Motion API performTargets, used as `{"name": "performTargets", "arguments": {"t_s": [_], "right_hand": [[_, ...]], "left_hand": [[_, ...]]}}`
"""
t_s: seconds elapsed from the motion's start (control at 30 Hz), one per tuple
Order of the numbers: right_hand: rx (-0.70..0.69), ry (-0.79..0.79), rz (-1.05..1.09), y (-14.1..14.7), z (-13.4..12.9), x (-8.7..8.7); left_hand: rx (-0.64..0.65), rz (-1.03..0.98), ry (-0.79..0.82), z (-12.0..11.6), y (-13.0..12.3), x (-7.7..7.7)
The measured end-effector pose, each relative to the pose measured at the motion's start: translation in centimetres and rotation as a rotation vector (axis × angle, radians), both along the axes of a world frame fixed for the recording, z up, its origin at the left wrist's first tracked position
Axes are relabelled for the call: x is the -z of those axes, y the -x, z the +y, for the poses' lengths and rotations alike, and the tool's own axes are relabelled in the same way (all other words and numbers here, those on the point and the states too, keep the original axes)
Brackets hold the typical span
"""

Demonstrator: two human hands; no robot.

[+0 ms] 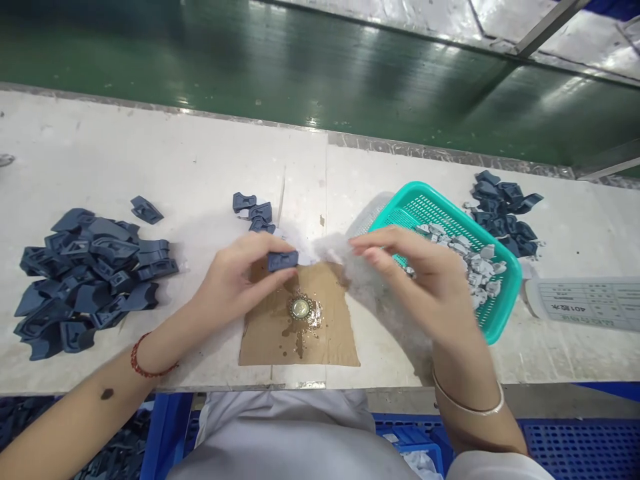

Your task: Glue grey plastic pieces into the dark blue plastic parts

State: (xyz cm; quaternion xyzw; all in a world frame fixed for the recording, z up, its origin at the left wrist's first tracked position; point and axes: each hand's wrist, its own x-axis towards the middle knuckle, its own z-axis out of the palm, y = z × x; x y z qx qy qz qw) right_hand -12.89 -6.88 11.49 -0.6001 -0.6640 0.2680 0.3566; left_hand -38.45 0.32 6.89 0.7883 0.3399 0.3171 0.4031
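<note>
My left hand [240, 277] pinches a dark blue-grey plastic part [283, 261] between thumb and fingers, above the top edge of a brown cardboard piece [330, 333]. On the cardboard sits a small round cap [300, 307] amid wet, shiny spots. My right hand [420, 283] is raised between the cardboard and a green basket [511, 293]; its thumb and forefinger are close together, and whatever may be between the tips is too small to make out. Light grey pieces [483, 267] lie in the basket, partly behind this hand.
A large pile of blue-grey parts [100, 267] lies at the left, with a single one [147, 209] above it. A few more [260, 212] lie beyond my left hand. Another pile [507, 207] is behind the basket. A labelled translucent container [590, 303] lies at the right.
</note>
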Motion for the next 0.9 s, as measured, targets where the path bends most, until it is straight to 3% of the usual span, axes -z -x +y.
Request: {"name": "performTargets", "arguments": {"t_s": [0.07, 0.17, 0.27, 0.33, 0.47, 0.63, 0.77, 0.9], "right_hand": [[0.142, -0.012, -0.202, -2.4, 0.0, -0.4], [0.121, 0.237, -0.469, -5.0, 0.2, -0.5], [0.027, 0.503, -0.595, -5.5, 0.5, -0.4], [0.021, 0.575, -0.627, -5.3, 0.8, -0.5], [0.018, 0.578, -0.614, -5.3, 0.7, -0.5], [-0.010, 0.535, -0.593, -5.9, 0.4, -0.1], [0.041, 0.480, -0.520, -6.0, 0.5, 0.1], [0.087, 0.432, -0.378, -5.7, 0.5, -0.2]], "left_hand": [[-0.143, 0.054, -0.084, 0.7, 0.5, 0.5], [-0.296, 0.181, -0.132, 1.4, 1.1, 1.5], [-0.308, 0.231, -0.135, 1.6, 1.2, 2.1], [-0.298, 0.224, -0.140, 1.7, 1.2, 1.9], [-0.361, 0.351, -0.212, 2.2, 2.1, -0.1], [-0.457, 0.810, -0.206, 3.6, 5.9, -3.3], [-0.500, 0.912, -0.084, 5.7, 9.9, -2.7], [-0.458, 0.767, -0.113, 7.4, 12.2, -1.2]]}}
